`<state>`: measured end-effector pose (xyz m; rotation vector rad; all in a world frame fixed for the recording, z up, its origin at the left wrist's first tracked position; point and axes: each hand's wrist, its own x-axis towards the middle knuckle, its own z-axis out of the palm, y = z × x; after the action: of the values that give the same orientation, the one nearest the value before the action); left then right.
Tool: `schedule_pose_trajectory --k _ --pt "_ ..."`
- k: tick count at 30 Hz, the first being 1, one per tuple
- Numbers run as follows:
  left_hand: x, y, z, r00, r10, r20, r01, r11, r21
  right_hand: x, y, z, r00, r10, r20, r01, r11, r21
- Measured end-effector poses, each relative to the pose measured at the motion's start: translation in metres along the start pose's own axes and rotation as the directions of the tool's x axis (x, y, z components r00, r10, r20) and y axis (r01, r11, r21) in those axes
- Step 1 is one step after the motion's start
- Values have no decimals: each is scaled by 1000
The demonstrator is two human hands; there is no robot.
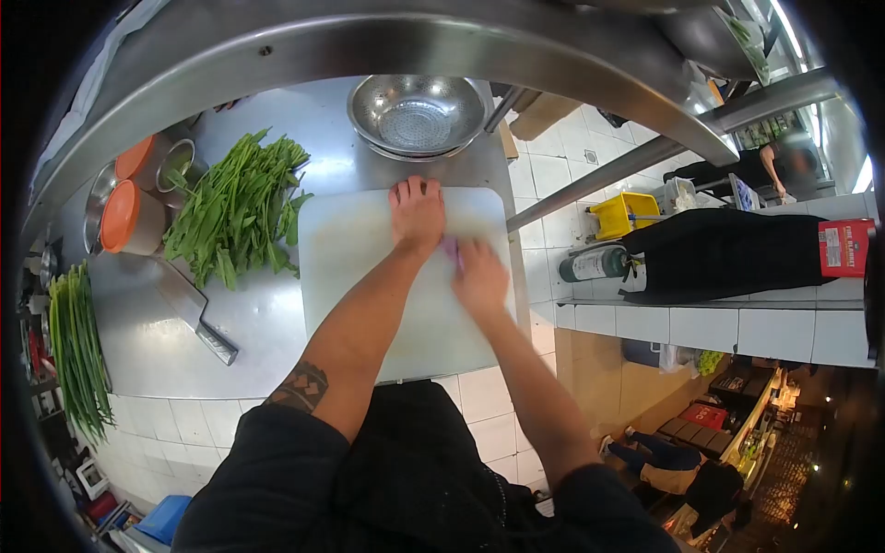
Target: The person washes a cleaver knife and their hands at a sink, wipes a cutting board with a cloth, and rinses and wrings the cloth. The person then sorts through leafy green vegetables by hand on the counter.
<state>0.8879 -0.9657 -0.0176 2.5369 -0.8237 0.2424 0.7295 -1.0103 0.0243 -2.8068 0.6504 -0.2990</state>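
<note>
A white cutting board lies on the steel counter in front of me. My left hand presses on its far part, fingers bent over the far edge. To the right, my right hand is smeared by motion, low over the board. Its fingers are closed on a small purple thing, blurred and mostly covered, so its kind does not show. Left of the board sits a heap of leafy greens. A cleaver lies on the counter nearer to me, its handle pointing towards the board.
Steel bowls are stacked beyond the board. Orange-lidded tubs and green onions stand or lie at the left. A steel rail crosses overhead. A fire extinguisher and a yellow bucket are at the right; people are farther off.
</note>
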Motion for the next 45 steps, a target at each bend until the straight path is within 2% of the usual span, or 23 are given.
schedule_pose_trajectory --k 2,3,6,8,10,12,14,16,18,20,23,25,27,31,33,35,38,39,40,41,43,44,45 --pt "-2 -3 3 1000 7 3 -7 1000 -5 -100 1 -3 995 -84 -53 83 996 -8" --pt "-2 -2 6 1000 7 -7 -7 1000 -4 -136 -5 -24 995 -98 14 97 993 60" --pt "-6 -4 9 1000 22 -5 -22 1000 10 -126 4 -23 986 -102 132 104 995 -9" --pt "6 -3 10 1000 14 -15 -14 1000 17 -40 21 8 980 -167 -111 159 984 -83" --pt "2 -2 9 1000 6 21 -6 999 37 39 25 22 966 -139 -219 126 989 -72" --pt "-4 0 6 1000 25 17 -25 999 22 72 28 19 985 -23 -171 7 996 -91" --pt "1 2 6 999 39 -3 -39 999 10 75 32 10 982 -65 -176 59 998 -36" --pt "-2 -1 11 998 30 -47 -29 999 14 13 48 -7 991 -8 -130 17 998 68" --pt "-4 -1 12 999 26 -35 -26 1000 8 -91 71 -34 999 18 34 -19 999 35" --pt "1 0 14 999 6 -33 -6 1000 1 -177 72 -80 955 153 252 -185 977 106" --pt "0 7 21 999 11 -35 -8 998 69 -188 96 -110 912 140 386 -187 979 86" --pt "0 18 25 995 93 -33 -95 992 -83 -117 87 -116 987 83 139 -105 982 158" --pt "-11 34 28 994 108 -31 -111 989 -98 -36 71 -99 981 35 -190 18 963 270" --pt "-7 42 26 996 91 9 -90 993 -78 17 90 -12 968 90 -232 4 927 374" --pt "-5 48 27 997 72 20 -71 995 -63 2 99 0 975 98 -198 -4 904 427" --pt "-14 44 27 997 67 28 -65 997 -50 -35 111 -14 975 213 66 -212 791 573" --pt "-5 47 29 998 57 7 -56 997 -46 -143 118 -40 997 44 57 -71 742 666" --pt "-5 46 30 999 50 8 -50 997 -60 -180 117 -72 836 130 533 -495 598 630" --pt "-7 45 30 999 39 10 -39 997 -72 -225 140 -60 582 12 813 -352 905 239" --pt "-10 45 32 1000 27 -5 -28 997 -77 -282 161 -53 569 -239 787 -190 893 409" --pt "-5 39 31 999 3 50 6 981 -194 -272 121 -105 610 -40 791 -542 707 454" --pt "-6 30 24 998 -50 29 54 983 -176 -247 109 -117 667 16 745 -595 614 519" --pt "-4 22 17 1000 -2 20 10 910 -414 -217 97 -120 714 82 696 -633 500 591"
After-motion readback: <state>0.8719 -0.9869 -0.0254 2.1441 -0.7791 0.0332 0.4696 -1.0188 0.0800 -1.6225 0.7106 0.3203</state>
